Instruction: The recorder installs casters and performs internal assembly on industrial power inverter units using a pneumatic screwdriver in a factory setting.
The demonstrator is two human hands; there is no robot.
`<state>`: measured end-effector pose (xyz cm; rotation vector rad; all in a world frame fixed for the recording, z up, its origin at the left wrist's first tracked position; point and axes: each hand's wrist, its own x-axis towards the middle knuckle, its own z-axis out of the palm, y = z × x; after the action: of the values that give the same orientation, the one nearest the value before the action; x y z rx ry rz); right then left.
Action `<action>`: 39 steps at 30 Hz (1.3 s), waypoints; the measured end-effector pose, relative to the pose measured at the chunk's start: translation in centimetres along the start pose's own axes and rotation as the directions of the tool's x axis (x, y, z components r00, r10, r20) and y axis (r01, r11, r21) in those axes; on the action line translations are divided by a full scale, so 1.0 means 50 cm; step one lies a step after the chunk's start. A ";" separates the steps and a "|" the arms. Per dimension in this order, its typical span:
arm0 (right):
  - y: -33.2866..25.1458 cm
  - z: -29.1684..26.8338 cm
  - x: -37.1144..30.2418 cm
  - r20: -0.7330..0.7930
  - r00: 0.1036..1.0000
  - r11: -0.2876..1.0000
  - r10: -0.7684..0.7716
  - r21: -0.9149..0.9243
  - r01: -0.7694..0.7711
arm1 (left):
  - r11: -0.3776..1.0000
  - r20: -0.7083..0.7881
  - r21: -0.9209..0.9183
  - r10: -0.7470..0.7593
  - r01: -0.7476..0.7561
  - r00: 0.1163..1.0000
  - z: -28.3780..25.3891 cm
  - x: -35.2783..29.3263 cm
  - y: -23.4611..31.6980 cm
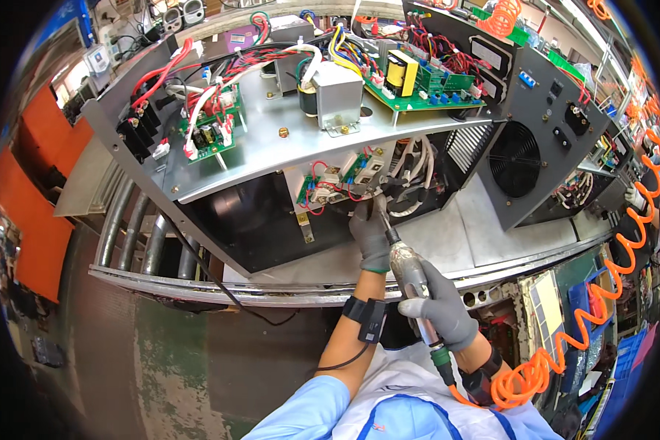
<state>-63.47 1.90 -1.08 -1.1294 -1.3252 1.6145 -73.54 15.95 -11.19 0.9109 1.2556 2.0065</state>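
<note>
My right hand (447,312), in a grey glove, is wrapped round an air screwdriver (409,271) with a worn metal body. The tool's bit points up and away into the lower bay of a grey metal equipment chassis (242,158). Beside the bit is my left hand (370,238), also gloved, its fingers closed at the wires and terminals; what they pinch is hidden. Just left of the fingertips, small green circuit boards (359,169) with thin red wires sit on a pale plate. White and dark cables (418,172) hang to the right of them.
A coiled orange air hose (528,378) runs from the tool up the right side. The chassis stands on a bench with a metal edge (308,293) and rollers (154,246) at left. Another chassis with a round fan (515,158) stands at right. Wires crowd the top shelf.
</note>
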 end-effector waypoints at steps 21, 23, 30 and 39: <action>-0.010 0.012 0.002 -0.003 0.999 0.999 0.036 0.023 -0.036 | 0.845 0.163 -0.430 -0.275 0.319 0.948 -0.004 0.027 -0.002; -0.013 0.016 0.001 -0.004 0.998 0.997 0.068 0.042 -0.068 | 0.865 0.163 -0.405 -0.251 0.297 0.954 -0.003 0.026 -0.005; -0.013 0.049 -0.002 -0.067 0.989 0.971 0.135 0.207 -0.119 | 0.827 0.190 -0.482 -0.226 0.291 0.955 -0.017 0.028 -0.010; -0.019 0.069 -0.004 -0.129 0.984 0.986 0.124 0.128 -0.108 | 0.797 0.308 -0.482 -0.234 0.364 0.922 -0.033 0.028 -0.020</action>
<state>-66.63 0.79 0.17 -1.2388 -1.0765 1.6458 -75.54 16.55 -12.29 0.6003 0.6053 1.7826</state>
